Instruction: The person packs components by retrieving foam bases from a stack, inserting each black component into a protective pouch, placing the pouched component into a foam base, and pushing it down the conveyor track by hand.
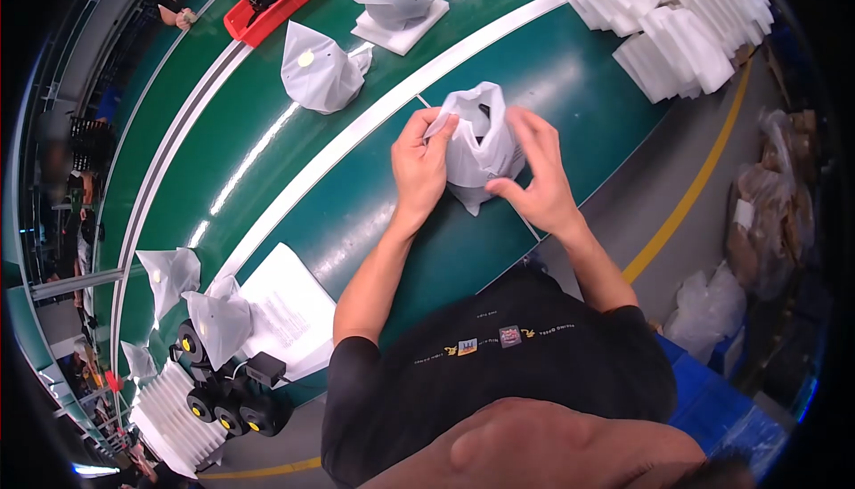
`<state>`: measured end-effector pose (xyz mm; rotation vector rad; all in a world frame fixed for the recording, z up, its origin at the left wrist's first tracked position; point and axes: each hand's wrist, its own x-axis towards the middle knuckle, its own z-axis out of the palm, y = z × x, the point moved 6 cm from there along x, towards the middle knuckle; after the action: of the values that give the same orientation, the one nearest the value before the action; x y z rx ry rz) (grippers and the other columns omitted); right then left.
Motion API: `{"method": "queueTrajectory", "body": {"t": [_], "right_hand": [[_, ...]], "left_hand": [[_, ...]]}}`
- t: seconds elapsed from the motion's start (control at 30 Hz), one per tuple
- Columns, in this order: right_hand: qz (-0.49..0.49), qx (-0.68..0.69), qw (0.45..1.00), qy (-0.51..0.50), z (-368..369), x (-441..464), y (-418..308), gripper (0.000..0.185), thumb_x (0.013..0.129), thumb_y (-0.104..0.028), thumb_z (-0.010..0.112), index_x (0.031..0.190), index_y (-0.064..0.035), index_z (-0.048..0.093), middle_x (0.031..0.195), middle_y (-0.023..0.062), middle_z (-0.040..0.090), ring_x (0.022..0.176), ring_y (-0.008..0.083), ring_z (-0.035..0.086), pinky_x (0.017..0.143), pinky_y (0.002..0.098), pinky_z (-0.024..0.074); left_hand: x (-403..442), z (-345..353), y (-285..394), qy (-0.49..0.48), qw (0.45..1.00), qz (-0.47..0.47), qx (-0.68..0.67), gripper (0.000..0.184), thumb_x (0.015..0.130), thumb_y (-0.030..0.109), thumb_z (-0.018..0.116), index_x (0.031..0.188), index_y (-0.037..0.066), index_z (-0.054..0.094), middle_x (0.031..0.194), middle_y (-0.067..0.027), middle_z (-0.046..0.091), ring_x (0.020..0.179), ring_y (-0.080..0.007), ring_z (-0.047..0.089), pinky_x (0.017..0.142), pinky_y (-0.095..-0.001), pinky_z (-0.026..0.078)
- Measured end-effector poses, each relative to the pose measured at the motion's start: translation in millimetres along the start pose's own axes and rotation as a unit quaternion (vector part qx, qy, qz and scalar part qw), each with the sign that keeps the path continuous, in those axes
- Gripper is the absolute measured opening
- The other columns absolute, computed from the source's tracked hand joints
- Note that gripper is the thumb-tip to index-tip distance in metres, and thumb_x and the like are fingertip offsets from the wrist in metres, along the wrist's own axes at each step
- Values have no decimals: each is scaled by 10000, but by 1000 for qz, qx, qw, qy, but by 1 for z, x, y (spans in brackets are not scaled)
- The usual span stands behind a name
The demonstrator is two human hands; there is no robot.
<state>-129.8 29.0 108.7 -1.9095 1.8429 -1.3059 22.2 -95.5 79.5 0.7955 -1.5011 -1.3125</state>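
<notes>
A white bag [472, 161] stands on the green table in front of me, its mouth gaping upward with something dark inside. My left hand [420, 164] pinches the bag's rim on the left side between thumb and fingers. On the right side of the bag, my right hand [539, 173] has its fingers spread, with the thumb close to the bag's lower part; the fingertips are slightly blurred. What the dark item in the bag is cannot be made out.
Wrapped white bags [325, 75] and a red bin [272, 4] sit on the far green surface. White foam sheets [677, 35] are piled at upper right. Papers [285, 311] and black round parts [227, 413] lie at lower left. Another person's hand [185, 19] shows at upper left.
</notes>
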Motion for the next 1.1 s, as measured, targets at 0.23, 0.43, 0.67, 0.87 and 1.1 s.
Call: {"method": "queueTrajectory", "body": {"t": [0.23, 0.43, 0.67, 0.87, 1.1], "right_hand": [[-4, 91, 996, -7, -4, 9, 6, 179, 914, -85, 700, 1063, 10, 730, 929, 68, 709, 922, 224, 652, 824, 343, 496], [236, 309, 921, -33, -11, 3, 46, 155, 949, -91, 673, 1029, 27, 733, 860, 47, 706, 779, 113, 618, 680, 289, 479], [151, 70, 986, -24, -12, 20, 24, 127, 911, -75, 699, 1027, -29, 722, 950, 117, 700, 896, 299, 599, 804, 405, 490], [-46, 29, 988, -141, -13, 12, 1, 367, 871, -117, 781, 1207, -2, 686, 1109, 100, 720, 918, 268, 532, 819, 367, 486], [-93, -11, 984, -153, -20, 5, 8, 518, 793, -241, 859, 1209, -21, 643, 1176, 119, 647, 958, 335, 597, 856, 422, 526]], "left_hand": [[-17, 30, 35, -137, 978, 53, 147, 289, 968, 190, 727, 1186, 9, 668, 1064, -114, 732, 1006, -247, 666, 976, -368, 486], [-38, 48, 31, -193, 919, 205, 277, 196, 907, 213, 766, 944, 40, 682, 932, -110, 667, 968, -291, 627, 1070, -490, 381], [-20, 48, 17, -218, 931, 180, 229, 211, 949, 138, 698, 796, 18, 616, 791, -100, 605, 811, -273, 579, 845, -388, 445], [-5, 37, 7, -95, 982, 36, 156, 217, 970, 152, 689, 815, 7, 646, 808, -101, 657, 802, -271, 606, 771, -368, 494], [-12, 48, 18, -120, 941, 197, 248, 222, 1009, 150, 657, 847, -1, 672, 875, -114, 696, 826, -252, 639, 788, -347, 507]]}}
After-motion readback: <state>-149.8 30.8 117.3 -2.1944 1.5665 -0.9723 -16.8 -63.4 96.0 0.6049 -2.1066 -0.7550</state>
